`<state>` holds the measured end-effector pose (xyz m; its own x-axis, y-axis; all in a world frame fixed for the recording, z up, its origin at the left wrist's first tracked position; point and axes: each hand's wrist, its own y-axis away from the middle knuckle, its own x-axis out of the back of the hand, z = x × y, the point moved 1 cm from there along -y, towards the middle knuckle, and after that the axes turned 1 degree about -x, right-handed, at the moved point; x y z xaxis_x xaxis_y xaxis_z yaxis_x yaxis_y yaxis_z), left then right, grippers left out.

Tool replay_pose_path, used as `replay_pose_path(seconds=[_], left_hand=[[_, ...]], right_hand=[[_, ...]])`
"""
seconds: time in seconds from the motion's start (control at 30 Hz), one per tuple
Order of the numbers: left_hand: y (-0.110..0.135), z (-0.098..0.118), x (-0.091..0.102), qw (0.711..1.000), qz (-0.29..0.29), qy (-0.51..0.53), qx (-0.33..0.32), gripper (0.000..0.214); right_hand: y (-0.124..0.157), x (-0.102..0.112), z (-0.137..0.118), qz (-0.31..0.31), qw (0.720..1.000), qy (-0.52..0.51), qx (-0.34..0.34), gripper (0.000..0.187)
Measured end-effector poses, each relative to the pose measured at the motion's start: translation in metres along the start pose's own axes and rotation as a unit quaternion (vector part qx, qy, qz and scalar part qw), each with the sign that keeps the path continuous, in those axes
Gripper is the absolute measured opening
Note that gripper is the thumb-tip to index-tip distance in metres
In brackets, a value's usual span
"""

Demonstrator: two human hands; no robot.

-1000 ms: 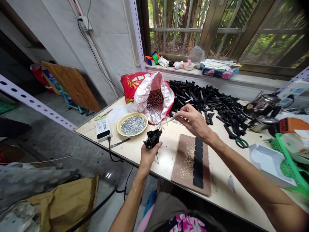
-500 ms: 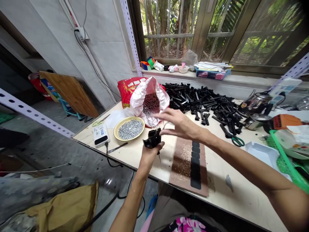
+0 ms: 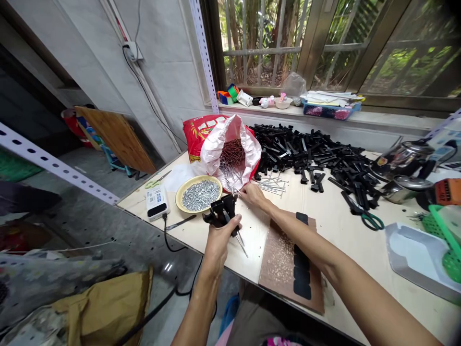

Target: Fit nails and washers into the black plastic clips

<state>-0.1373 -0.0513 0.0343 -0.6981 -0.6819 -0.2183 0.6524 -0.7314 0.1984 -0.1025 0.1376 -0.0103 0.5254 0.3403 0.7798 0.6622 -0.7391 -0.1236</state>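
Note:
My left hand [image 3: 220, 240] is wrapped round several black plastic parts [image 3: 222, 211], held above the table's front edge. Thin metal rods, like long screws [image 3: 242, 245], stick out below them. My right hand [image 3: 255, 197] is low by the mouth of a red and white bag [image 3: 212, 158], just right of the black parts. Its fingers are drawn together; what they pinch is too small to make out. Inside the bag lie many long brownish screws [image 3: 232, 156]. Loose silvery long screws [image 3: 273, 185] are on the table behind my right hand.
A yellow plate [image 3: 179, 203] of small metal pieces stands left of the bag. A pile of black parts [image 3: 306, 149] lies along the back. A brown board [image 3: 277, 264] with black pads is under my right forearm. Scissors [image 3: 370, 221], a white tray [image 3: 410, 254] and kettles are rightward.
My right hand has dropped from above the black parts to the table in front of the bag, its spread fingers now closed. My left hand keeps hold of the parts. The view has shifted slightly.

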Motion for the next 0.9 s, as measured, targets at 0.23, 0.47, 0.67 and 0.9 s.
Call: replay_pose_path(seconds=[0.23, 0.47, 0.67, 0.9], left_hand=[[-0.010, -0.016, 0.006, 0.997, 0.004, -0.072, 0.020, 0.032], [-0.008, -0.014, -0.021, 0.989, -0.037, -0.141, 0.002, 0.029], [-0.005, -0.006, -0.031, 0.982, -0.072, -0.172, -0.030, 0.028], [-0.001, 0.007, -0.040, 0.983, -0.067, -0.162, -0.049, 0.025]], right_hand=[[0.023, 0.052, -0.014, 0.099, 0.989, -0.105, 0.040, 0.040], [0.083, 0.116, -0.081, 0.106, 0.901, -0.384, 0.173, 0.045], [0.097, 0.107, -0.087, 0.062, 0.907, -0.352, 0.223, 0.034], [0.102, 0.119, -0.083, 0.107, 0.935, -0.198, 0.274, 0.011]])
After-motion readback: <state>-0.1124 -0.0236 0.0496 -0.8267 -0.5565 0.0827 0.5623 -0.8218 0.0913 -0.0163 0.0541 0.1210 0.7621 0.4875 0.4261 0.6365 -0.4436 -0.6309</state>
